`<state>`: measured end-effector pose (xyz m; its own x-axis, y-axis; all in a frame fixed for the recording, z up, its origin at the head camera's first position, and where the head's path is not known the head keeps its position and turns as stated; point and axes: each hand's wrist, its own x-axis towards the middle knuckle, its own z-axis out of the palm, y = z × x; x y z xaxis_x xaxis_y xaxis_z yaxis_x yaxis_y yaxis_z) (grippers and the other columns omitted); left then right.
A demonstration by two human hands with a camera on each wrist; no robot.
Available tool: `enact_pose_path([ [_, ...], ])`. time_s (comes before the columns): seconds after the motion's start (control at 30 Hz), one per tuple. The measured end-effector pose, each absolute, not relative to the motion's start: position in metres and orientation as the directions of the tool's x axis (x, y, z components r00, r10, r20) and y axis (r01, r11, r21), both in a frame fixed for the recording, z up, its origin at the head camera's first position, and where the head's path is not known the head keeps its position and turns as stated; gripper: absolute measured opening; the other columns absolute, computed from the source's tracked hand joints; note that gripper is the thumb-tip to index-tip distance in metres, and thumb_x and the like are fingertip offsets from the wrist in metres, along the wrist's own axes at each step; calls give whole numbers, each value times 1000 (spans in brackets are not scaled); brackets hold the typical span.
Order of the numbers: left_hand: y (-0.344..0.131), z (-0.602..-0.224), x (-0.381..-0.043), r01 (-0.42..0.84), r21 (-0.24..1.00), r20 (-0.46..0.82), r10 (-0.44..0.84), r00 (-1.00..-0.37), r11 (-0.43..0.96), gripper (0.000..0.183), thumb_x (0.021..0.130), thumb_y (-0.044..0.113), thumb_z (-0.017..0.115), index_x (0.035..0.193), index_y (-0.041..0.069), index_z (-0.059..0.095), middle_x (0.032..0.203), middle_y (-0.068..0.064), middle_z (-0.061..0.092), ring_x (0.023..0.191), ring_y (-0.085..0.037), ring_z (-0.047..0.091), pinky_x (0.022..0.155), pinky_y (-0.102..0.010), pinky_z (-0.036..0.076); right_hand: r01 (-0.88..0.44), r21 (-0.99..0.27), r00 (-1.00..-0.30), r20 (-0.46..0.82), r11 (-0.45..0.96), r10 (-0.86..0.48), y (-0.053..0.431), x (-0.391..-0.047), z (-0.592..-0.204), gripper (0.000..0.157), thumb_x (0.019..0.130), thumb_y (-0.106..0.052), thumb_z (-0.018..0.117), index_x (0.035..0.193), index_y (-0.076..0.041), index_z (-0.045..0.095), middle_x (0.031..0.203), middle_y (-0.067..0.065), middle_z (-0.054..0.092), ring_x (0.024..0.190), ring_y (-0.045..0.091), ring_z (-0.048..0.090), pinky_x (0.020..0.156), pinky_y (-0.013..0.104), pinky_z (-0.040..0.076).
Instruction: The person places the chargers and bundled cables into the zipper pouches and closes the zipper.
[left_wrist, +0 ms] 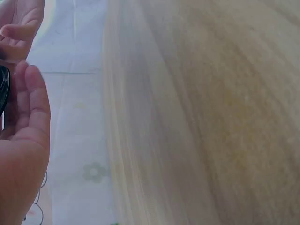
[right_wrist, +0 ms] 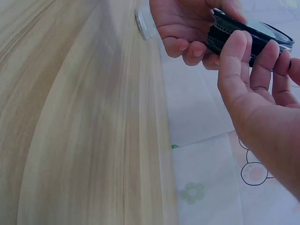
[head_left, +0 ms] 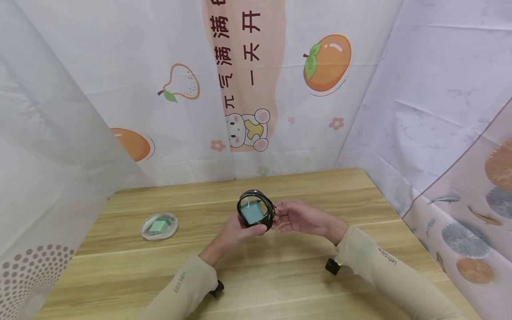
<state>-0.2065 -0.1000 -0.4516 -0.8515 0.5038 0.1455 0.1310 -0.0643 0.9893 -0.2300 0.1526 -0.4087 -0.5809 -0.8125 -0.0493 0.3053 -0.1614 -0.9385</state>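
A small round black zip case [head_left: 267, 221] with a see-through top is held up over the table, its face tilted toward me. Inside it shows a light-blue square piece [head_left: 253, 212]. My left hand [head_left: 236, 231] grips the case from the left and below, the thumb along its lower rim. At its right side, my right hand [head_left: 302, 218] pinches the edge with thumb and fingertips. Zipper teeth run along the black side wall [right_wrist: 218, 36] in the right wrist view. In the left wrist view only a sliver of the black rim [left_wrist: 4, 89] shows beside the left hand.
A round whitish clear case [head_left: 174, 226] with a green piece [head_left: 159, 225] inside lies on the wooden table [head_left: 128, 266], left of my hands. Printed cloth [head_left: 188, 146] hangs behind the table, with more cloth at both sides.
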Motion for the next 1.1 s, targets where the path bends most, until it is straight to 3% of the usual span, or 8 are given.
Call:
enact_pose_path([
  [0.23, -102, -452, -205, 182, 983, 153, 470, -869, 15, 47, 92, 15, 77, 136, 10, 59, 117, -11, 69, 92, -22, 66, 74, -47, 59, 317, -943, -593, -109, -106, -798, 154, -229, -410, 24, 107, -17, 40, 98, -11, 62, 99, 2, 61, 96, 19, 65, 87, 37, 53],
  [0.33, -105, -451, -207, 205, 977, 154, 492, -857, 52, 47, 91, 17, 78, 135, 11, 60, 117, -9, 70, 96, -22, 68, 77, -49, 59, 322, -943, -598, -137, -80, -790, 155, -228, -411, 22, 106, -19, 42, 98, -13, 61, 97, 0, 60, 90, 17, 63, 83, 36, 52],
  [0.53, -112, -450, -211, 256, 963, 167, 567, -806, 80, 49, 92, 11, 77, 137, 10, 58, 122, -8, 69, 104, -23, 68, 82, -41, 60, 318, -947, -593, -162, -45, -789, 157, -230, -411, 22, 107, -18, 39, 98, -14, 59, 93, -2, 61, 83, 14, 60, 76, 30, 52],
  [0.77, -118, -451, -213, 344, 875, 41, 657, -753, 340, 47, 90, 22, 78, 133, 15, 62, 118, 6, 69, 106, -11, 64, 94, -32, 52, 287, -958, -565, -190, 25, -803, 157, -232, -413, 20, 107, -15, 45, 100, -10, 62, 91, 1, 63, 78, 13, 61, 71, 28, 53],
  [0.87, -118, -452, -211, 355, 850, -2, 676, -737, 390, 46, 89, 21, 78, 131, 14, 63, 115, 8, 69, 103, -10, 63, 94, -31, 51, 263, -963, -558, -203, 60, -804, 157, -233, -417, 20, 107, -15, 46, 100, -10, 64, 90, 2, 63, 77, 14, 60, 70, 27, 53],
  [1.1, -120, -454, -208, 309, 881, 15, 631, -776, 359, 44, 92, 27, 77, 132, 18, 63, 112, 6, 70, 99, -14, 65, 87, -32, 54, 279, -959, -577, -211, 53, -789, 160, -235, -419, 23, 109, -19, 43, 101, -11, 62, 91, 0, 61, 79, 14, 60, 72, 29, 53],
])
